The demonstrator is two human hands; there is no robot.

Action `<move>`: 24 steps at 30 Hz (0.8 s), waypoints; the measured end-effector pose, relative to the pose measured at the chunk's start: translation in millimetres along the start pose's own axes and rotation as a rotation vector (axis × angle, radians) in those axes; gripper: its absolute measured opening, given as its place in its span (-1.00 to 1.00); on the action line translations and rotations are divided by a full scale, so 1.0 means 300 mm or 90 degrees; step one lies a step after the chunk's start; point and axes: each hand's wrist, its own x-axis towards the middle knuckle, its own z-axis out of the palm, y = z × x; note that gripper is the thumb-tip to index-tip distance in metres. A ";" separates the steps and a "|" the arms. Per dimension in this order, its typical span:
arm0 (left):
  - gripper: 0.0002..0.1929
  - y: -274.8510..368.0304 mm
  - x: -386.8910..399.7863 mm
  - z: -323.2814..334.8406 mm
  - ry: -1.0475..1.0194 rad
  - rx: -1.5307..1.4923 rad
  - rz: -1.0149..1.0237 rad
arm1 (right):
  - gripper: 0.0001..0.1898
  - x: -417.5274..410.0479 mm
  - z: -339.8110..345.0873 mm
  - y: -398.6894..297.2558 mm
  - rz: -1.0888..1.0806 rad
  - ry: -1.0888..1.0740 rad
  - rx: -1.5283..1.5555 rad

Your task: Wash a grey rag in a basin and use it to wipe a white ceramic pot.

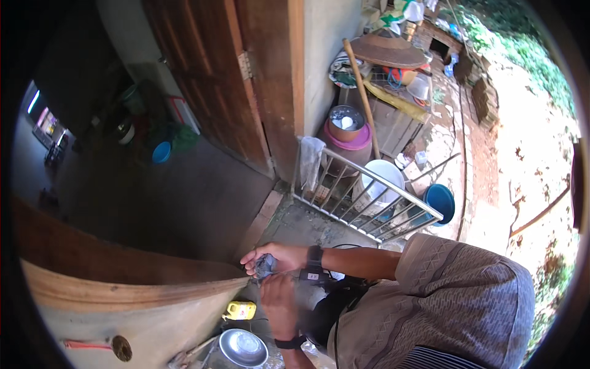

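Observation:
In the middle of the lower half, my right hand (281, 257) holds a small crumpled grey thing (266, 266), perhaps cloth or a scrubber; its kind cannot be told. My left hand (278, 295) is close beside it, back of the hand up, partly blurred, its fingertips near or against the grey thing. Whether the left fingers grip anything is hidden. Both wrists wear dark bands. Below the hands lie a yellow plastic jug (241, 311) and a round metal basin (243, 348).
A wooden door frame edge (138, 295) runs close left of my hands. A metal barred gate (368, 193) with a cloth (311, 159) over it stands above. Beyond it are a white bucket (380, 180), a blue bucket (439, 203) and a lidded jar (348, 147) bearing a pot.

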 end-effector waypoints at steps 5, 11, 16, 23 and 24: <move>-0.76 0.039 0.263 0.101 0.065 -0.135 -0.073 | -0.41 -0.207 -0.156 -0.236 -0.096 -0.053 -0.021; -0.70 -0.071 0.485 0.127 0.160 -0.257 -0.181 | -0.47 -0.161 -0.209 -0.269 -0.018 -0.011 -0.159; -0.65 -0.372 0.560 0.088 0.278 -0.380 -0.363 | -0.50 0.095 -0.141 -0.350 -0.052 0.173 -0.614; -0.55 -0.671 0.822 -0.004 0.157 -0.510 -0.519 | -0.51 0.464 -0.109 -0.600 -0.327 0.200 -0.765; -0.55 -0.694 0.863 -0.018 0.137 -0.528 -0.512 | -0.53 0.492 -0.096 -0.652 -0.307 0.231 -0.729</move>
